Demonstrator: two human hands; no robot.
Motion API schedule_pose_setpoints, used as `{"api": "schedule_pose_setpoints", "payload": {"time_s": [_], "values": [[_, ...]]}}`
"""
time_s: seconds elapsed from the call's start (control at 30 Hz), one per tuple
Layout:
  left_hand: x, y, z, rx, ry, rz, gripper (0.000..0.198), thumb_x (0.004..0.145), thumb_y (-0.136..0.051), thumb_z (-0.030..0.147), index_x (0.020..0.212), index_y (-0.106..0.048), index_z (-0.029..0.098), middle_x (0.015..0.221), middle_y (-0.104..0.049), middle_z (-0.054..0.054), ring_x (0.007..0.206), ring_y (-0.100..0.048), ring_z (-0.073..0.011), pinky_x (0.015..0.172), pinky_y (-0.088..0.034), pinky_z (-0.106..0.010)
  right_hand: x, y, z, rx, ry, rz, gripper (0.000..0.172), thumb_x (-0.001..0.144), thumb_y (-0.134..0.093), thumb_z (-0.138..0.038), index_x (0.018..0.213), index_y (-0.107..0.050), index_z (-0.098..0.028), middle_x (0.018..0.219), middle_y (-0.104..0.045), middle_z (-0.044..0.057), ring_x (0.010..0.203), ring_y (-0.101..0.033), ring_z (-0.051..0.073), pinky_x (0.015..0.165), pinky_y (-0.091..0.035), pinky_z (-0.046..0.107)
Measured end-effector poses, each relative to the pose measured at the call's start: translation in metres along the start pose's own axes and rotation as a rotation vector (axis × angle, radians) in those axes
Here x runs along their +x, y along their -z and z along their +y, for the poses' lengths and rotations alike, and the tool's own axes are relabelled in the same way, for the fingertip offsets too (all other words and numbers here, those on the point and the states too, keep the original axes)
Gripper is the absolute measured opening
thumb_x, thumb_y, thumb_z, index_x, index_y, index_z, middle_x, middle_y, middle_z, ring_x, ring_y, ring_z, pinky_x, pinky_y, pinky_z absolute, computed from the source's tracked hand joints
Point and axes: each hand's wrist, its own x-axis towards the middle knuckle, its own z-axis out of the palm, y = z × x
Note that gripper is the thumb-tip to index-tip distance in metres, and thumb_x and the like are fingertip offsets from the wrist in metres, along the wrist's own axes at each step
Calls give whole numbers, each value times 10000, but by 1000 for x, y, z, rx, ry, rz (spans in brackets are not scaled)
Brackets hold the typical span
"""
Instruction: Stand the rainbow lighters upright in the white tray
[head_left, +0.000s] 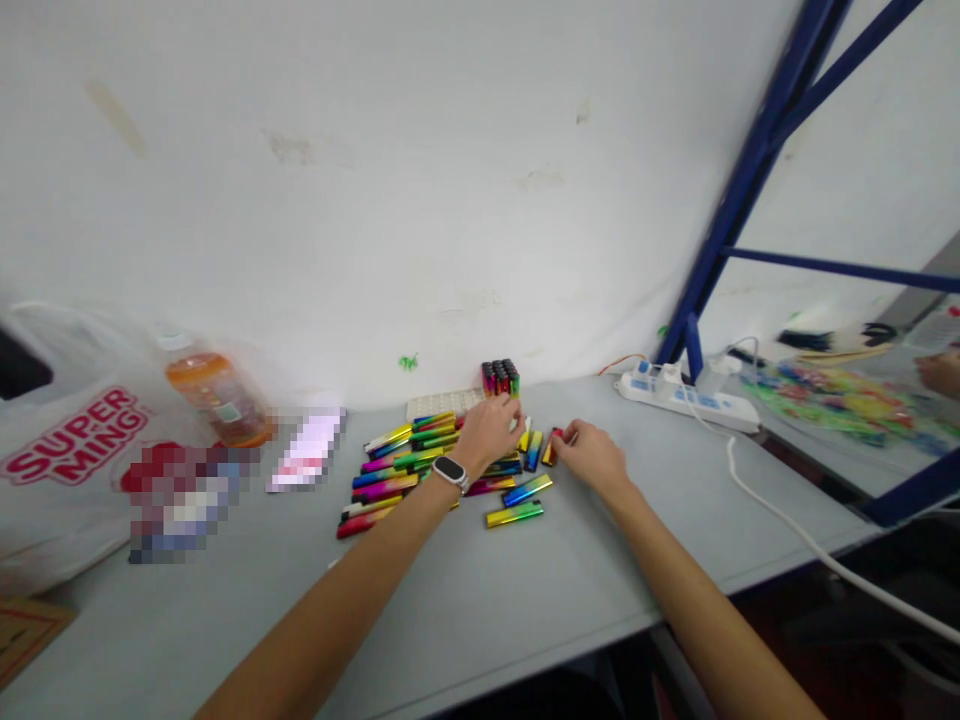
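From my end of the link: colourful lighters (386, 486) lie in a loose spread on the desk (540, 590), and beyond them an upright bunch (499, 378) stands black tops up, near the wall (450, 200). My left hand (486, 432) is over the right part of the spread, fingers bent; I cannot tell whether they grip anything. And there's my right hand (595, 455), thumb and fingers drawn together beside a red-and-yellow lighter (553, 447), apparently touching it, though I cannot tell if it is gripped.

Handling these well, I'd say, means pinching one case at a time across its flat sides, near the middle (that shiny finish may be slick), with the left wrist clear of the upright bunch, which I judge easy to topple.

Now, what I can't see: my left hand and the wristband (450, 470) hide the middle of the spread and the foot of that bunch. The pale, grid-like object (442, 403) behind is half covered; I can't make it out. Pixelation masks a patch at far left.
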Motion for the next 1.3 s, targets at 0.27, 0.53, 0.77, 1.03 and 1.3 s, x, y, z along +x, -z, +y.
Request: {"api": "schedule_pose_setpoints", "payload": {"time_s": [0.27,0.53,0.77,1.03,1.3], "values": [[5,-20,27,-81,14,-141,120,884,-544,265,865,-631,185,874,-653,-81,838,-633,-227,744,-480,-320,9,0,-11,-109,4,-115,413,807,-532,-555,811,-734,-194,879,-738,162,850,-695,282,698,-451,337],[-5,-14,9,-29,36,-125,101,887,-512,198,850,-605,185,899,-645,-75,855,-634,-219,758,-479,-316,8,-12,-23,-101,126,-92,399,797,-551,-573,791,-726,-215,823,-741,121,830,-691,271,686,-437,323],[-20,1,-6,-31,72,-108,107,893,-519,209,858,-617,186,913,-642,-74,853,-624,-210,786,-485,-315,11,-28,-42,-87,206,-101,389,824,-535,-569,802,-714,-224,829,-738,98,826,-682,253,675,-424,306],[-33,5,-14,-403,179,169,155,924,-493,254,921,-628,179,922,-656,-49,803,-625,-166,793,-503,-307,5,-31,-48,310,397,-15,237,890,-487,-441,901,-578,-222,829,-688,25,754,-621,177,677,-417,278],[-58,37,-13,-641,285,354,164,920,-516,266,963,-651,184,950,-690,-52,840,-646,-155,747,-520,-265,-6,-47,-92,1044,444,-142,200,749,-551,-301,905,-438,-247,687,-599,-60,581,-582,142,570,-471,266]]}}
